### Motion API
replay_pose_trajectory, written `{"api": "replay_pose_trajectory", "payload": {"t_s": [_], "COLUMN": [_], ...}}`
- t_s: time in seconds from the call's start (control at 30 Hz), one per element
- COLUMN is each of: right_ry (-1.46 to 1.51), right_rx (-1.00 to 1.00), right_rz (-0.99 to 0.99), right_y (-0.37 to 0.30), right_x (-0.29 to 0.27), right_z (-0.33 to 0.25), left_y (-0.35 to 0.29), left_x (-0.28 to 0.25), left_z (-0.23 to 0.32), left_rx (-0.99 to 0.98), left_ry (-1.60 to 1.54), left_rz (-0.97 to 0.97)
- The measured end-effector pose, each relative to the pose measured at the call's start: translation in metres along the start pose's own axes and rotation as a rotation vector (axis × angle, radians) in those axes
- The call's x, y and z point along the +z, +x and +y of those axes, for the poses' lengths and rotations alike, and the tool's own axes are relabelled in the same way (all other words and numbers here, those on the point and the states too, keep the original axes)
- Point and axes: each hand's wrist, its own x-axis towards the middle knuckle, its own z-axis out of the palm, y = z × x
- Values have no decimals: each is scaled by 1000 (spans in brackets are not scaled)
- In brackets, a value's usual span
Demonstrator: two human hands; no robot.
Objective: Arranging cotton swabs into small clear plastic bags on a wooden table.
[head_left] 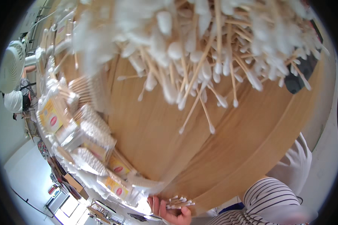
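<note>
- And here is the landmark, a big heap of cotton swabs (175, 51), wooden sticks and white tips poking every which way, its upper and left parts smeared with blur!
- Below the heap, well apart from it, comes the left hand (172, 215), fingers curled and thumb opposite, closed around a small bundle of cotton swabs (180, 203), white tips toward the thumb.
- The right hand? No clear sight of it: a blurred, pale pink shape (294, 216) sits far below and right of the heap, and whether that is a hand, or how it stands, one cannot tell.
- Under it all runs the wood-grained table (146, 116), bare boards stretching below the heap.
- To the left of the heap and curving down below it, a crowd of clear packages (118, 165) packed with swabs, yellow labels showing; the lowest ones lie just beside the left hand.
- At the heap's right edge, a dark object (303, 73) peeks out, partly covered by swabs.
- Below and right of the heap, striped clothing (268, 193), with pale cloth (300, 157) just above it.
- Far left of the heap, a pale fan (13, 65) and a person in a white top (14, 101).
</note>
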Motion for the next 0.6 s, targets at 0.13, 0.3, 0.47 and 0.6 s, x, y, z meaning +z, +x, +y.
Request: {"api": "replay_pose_trajectory", "payload": {"t_s": [0.13,0.3,0.47,0.6], "right_ry": [-188,-463,-718,-783], "right_rx": [-96,-256,-419,-602], "right_rz": [-40,-2,-443,-561], "right_y": [-36,-84,-129,-211], "right_x": [-18,-73,-86,-91], "right_z": [2,-12,-37,-67], "left_y": [3,15,15,17], "left_x": [2,9,5,12], "left_z": [-7,6,1,-3], "left_rx": [97,117,167,200], "left_ry": [2,-15,10,-53], "left_rz": [1,92,193,258]}}
